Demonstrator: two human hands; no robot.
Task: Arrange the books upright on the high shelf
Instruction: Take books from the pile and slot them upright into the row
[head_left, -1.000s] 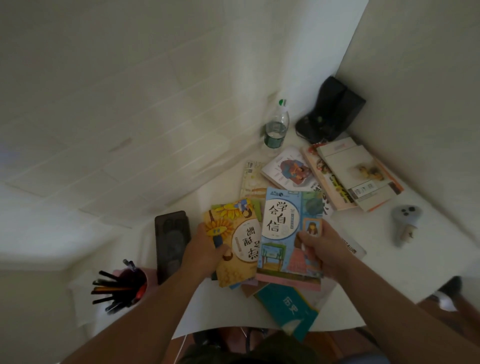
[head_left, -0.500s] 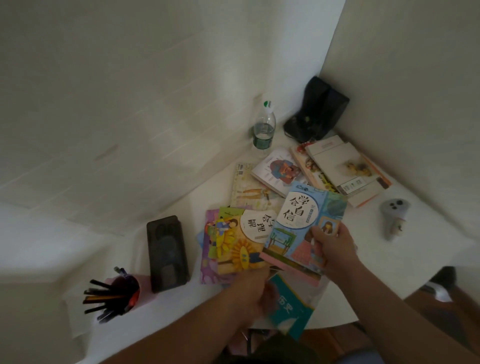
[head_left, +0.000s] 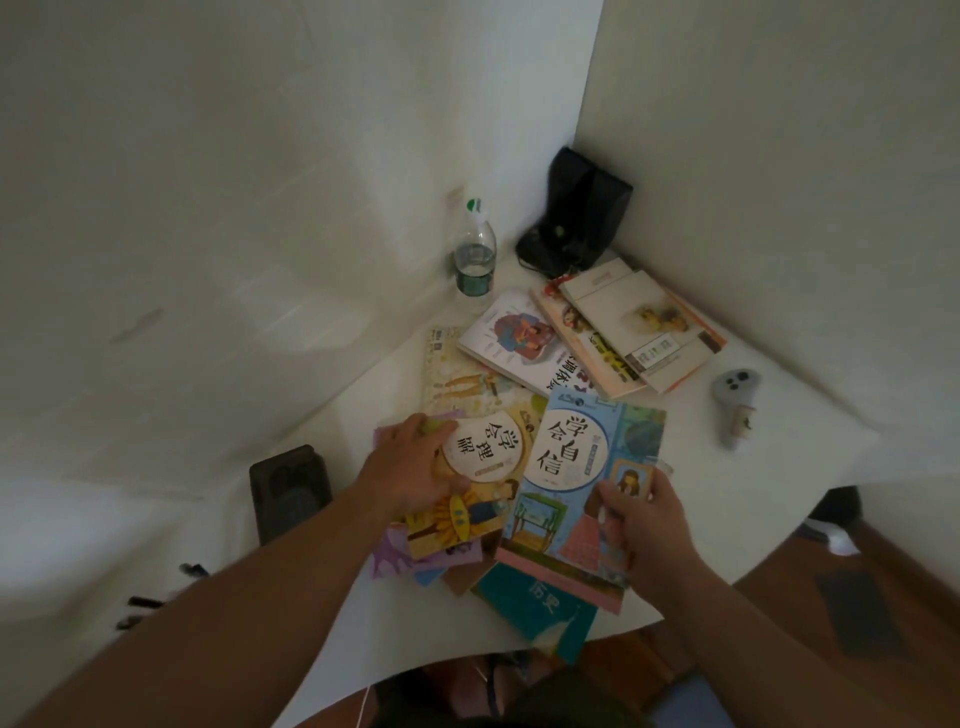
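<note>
Only real container here is the water bottle (head_left: 474, 253) with the green cap, standing upright near the back wall and looks partly filled. Books are all still down on the white surface (head_left: 810, 447), none upright. The right hand (head_left: 641, 519) grips the blue book (head_left: 574, 483) by its lower right edge, thumb on the cover, and that book sits tilted on top of the pile. The left hand (head_left: 410, 467) rests on the yellow sunflower book (head_left: 483, 488) right beside it, fingers curled over its left edge, so it seems to be holding it. Under those there's a purple book (head_left: 387, 558) and a teal book (head_left: 540, 608) poking off the front edge. Further back is a loose stack of books (head_left: 639, 332) lying flat near the corner, next to a black speaker (head_left: 576, 213). A grey controller (head_left: 735, 410) lies off to the right, a dark phone-like slab (head_left: 291, 488) to the left. Plain white walls meet in a corner.
</note>
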